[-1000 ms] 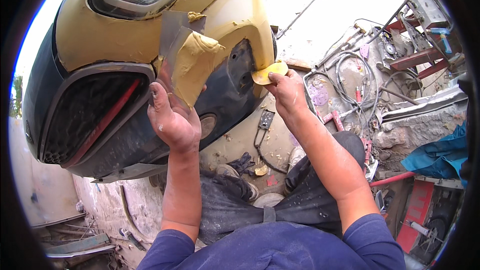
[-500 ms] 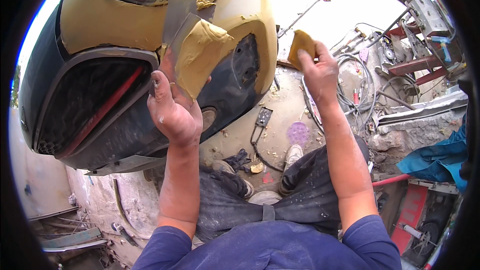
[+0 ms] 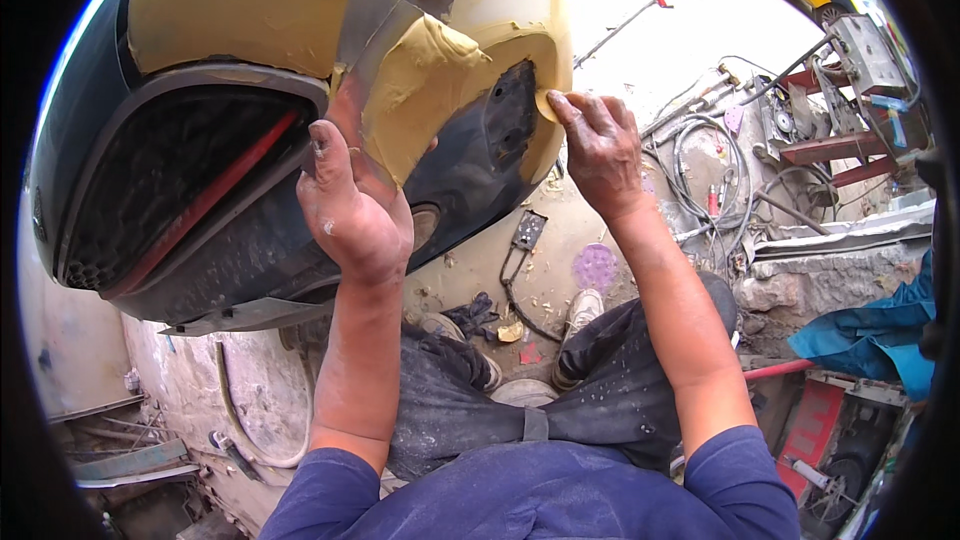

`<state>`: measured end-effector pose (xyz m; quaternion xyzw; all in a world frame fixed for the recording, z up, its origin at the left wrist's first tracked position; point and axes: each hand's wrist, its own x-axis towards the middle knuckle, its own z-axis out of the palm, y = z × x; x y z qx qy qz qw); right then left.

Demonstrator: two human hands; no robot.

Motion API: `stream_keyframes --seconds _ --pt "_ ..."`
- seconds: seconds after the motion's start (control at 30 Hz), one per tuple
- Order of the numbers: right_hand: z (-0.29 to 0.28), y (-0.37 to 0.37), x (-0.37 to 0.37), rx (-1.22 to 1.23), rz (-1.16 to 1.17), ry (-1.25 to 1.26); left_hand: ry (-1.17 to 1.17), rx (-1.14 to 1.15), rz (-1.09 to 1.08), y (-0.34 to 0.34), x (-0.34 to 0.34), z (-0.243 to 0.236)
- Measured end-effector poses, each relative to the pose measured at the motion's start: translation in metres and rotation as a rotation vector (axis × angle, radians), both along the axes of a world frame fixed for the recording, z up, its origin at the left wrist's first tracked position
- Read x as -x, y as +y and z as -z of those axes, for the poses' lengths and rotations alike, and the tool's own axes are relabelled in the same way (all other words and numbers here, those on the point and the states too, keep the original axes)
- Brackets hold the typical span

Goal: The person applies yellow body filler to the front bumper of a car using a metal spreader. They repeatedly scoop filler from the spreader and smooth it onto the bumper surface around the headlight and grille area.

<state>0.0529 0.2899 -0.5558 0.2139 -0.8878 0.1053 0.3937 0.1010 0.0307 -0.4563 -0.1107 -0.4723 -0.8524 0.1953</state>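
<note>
My left hand (image 3: 355, 210) grips grey metal sheets (image 3: 372, 12), held up in front of the car. A thick layer of yellow-tan putty (image 3: 415, 90) covers the nearer sheet, with a small lump on the farther one. In my right hand (image 3: 606, 155) is a putty spreader (image 3: 545, 107), pinched between thumb and fingers and seen almost edge-on. It lies against the putty-coated right edge of the car bumper (image 3: 553, 50). Tan putty coats the upper bumper (image 3: 230, 25), while its lower part (image 3: 455, 190) is dark. Both hands are dusty.
The dark grille (image 3: 190, 180) with a red strip is at left. Coiled hoses (image 3: 715, 165) and a metal frame (image 3: 830, 135) lie at right. Between my feet and the car are a chain-like cord (image 3: 515, 285) and putty scraps. A blue cloth (image 3: 870, 335) hangs at right.
My right hand has moved left with the spreader, from open air to the bumper's right edge, and turned. The view has shifted slightly; my left hand still holds the putty-covered sheets.
</note>
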Motion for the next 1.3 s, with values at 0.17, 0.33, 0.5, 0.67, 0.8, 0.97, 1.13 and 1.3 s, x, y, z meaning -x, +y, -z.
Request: stream_keyframes --seconds 0.17,0.33,0.5,0.67,0.8,0.97,1.13,1.3 --pt "0.024 -0.003 -0.006 -0.071 -0.001 -0.056 -0.022 -0.002 -0.011 -0.003 0.0 0.001" --pt "0.044 -0.007 -0.013 -0.117 -0.012 -0.146 -0.019 -0.004 -0.02 0.0 0.0 0.002" --pt "0.043 -0.017 -0.022 -0.053 -0.052 -0.32 0.001 0.038 0.013 0.002 -0.002 -0.001" --pt "-0.002 -0.008 -0.012 0.032 -0.081 -0.115 0.006 0.077 0.023 -0.002 -0.001 0.001" --pt "-0.028 -0.006 0.003 0.005 -0.032 0.044 -0.002 0.081 0.011 -0.005 -0.001 0.005" --pt "-0.015 -0.008 0.013 -0.014 -0.038 0.068 -0.004 0.11 0.012 -0.007 0.001 0.008" --pt "0.013 -0.006 0.002 -0.056 -0.024 -0.017 -0.058 0.084 -0.03 -0.005 0.006 0.01" --pt "0.03 -0.007 -0.006 -0.091 -0.013 -0.088 -0.046 0.05 -0.013 -0.001 0.007 0.012"
